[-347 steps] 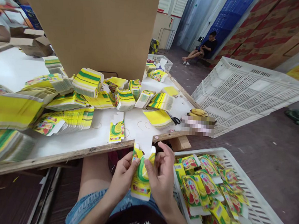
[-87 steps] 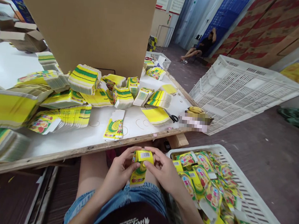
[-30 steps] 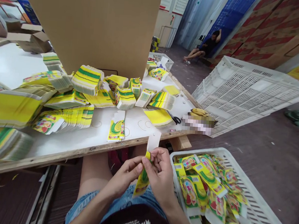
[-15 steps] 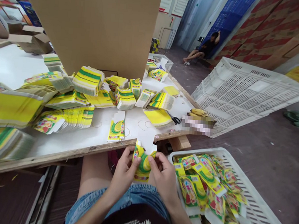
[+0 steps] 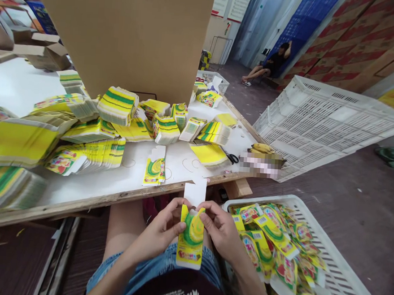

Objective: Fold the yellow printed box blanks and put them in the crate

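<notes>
White-topped worktable (image 5: 179,162) is bearing bundled carton blanks (image 5: 117,106), while off its wooden front edge (image 5: 112,199) left hand (image 5: 164,226) and right hand (image 5: 220,225) are gripping yellow-green carton (image 5: 190,241) by its upper sides, white flap (image 5: 194,194) standing up, plastic crate (image 5: 294,199) sitting near right front corner.

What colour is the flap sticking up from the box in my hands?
White; the flap shows best in the head view, above the box.
</notes>
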The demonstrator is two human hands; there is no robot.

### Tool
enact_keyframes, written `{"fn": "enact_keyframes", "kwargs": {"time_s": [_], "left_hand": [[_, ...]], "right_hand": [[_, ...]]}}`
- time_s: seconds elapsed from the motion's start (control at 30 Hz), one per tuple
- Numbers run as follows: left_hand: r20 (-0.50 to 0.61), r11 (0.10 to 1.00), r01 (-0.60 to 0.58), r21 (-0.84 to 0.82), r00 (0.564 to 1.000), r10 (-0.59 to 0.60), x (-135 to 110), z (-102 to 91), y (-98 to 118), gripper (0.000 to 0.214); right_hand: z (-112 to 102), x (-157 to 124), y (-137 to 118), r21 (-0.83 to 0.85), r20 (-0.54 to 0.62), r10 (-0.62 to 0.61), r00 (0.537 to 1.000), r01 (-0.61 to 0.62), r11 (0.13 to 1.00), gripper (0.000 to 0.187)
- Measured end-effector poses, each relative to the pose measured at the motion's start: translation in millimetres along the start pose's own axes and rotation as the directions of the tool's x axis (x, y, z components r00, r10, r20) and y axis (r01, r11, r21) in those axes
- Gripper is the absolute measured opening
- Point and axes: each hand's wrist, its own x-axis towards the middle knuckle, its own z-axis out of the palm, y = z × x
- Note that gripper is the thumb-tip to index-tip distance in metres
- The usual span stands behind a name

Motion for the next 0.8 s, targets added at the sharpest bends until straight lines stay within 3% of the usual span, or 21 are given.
{"fn": "enact_keyframes", "kwargs": {"time_s": [0.17,0.27,0.37,0.47,0.53,0.6,0.7,0.8], "left_hand": [[0.012,0.999,-0.031,0.042,0.999,0.030,0,1.4,-8,0.020],[-0.033,0.999,-0.030,0.020,0.999,0.030,1,0.9,-12,0.044],[-0.060,0.999,-0.031,0.032,0.998,0.032,1,-0.7,-12,0.063],[-0.094,0.997,-0.034,0.075,0.995,0.041,1,-2.9,-12,0.052],[-0.136,0.996,-0.037,0.081,0.990,0.048,3,-3.7,-14,0.045],[-0.177,0.995,-0.042,0.086,0.983,0.057,5,-3.2,-16,0.043],[-0.201,0.993,-0.041,0.111,0.978,0.062,7,-0.1,-19,0.043],[-0.182,0.989,-0.036,0.141,0.981,0.062,6,3.5,-17,0.042]], "right_hand": [[-2,3,-2,-0.205,-0.063,-0.112,0.992,0.097,0.974,0.030],[3,7,2,-0.076,-0.154,-0.107,0.982,0.096,0.992,0.019],[3,9,6,0.009,-0.189,-0.096,0.977,0.100,0.995,0.041],[-4,9,4,-0.158,-0.144,-0.186,0.972,0.163,0.974,0.026],[-9,8,0,-0.245,-0.116,-0.227,0.967,0.193,0.950,0.032],[-10,6,-4,-0.244,-0.091,-0.148,0.985,0.122,0.962,0.034],[-7,6,-7,-0.189,-0.059,0.071,0.996,-0.081,0.979,0.035],[0,7,-7,-0.180,-0.064,0.144,0.987,-0.153,0.972,0.034]]}}
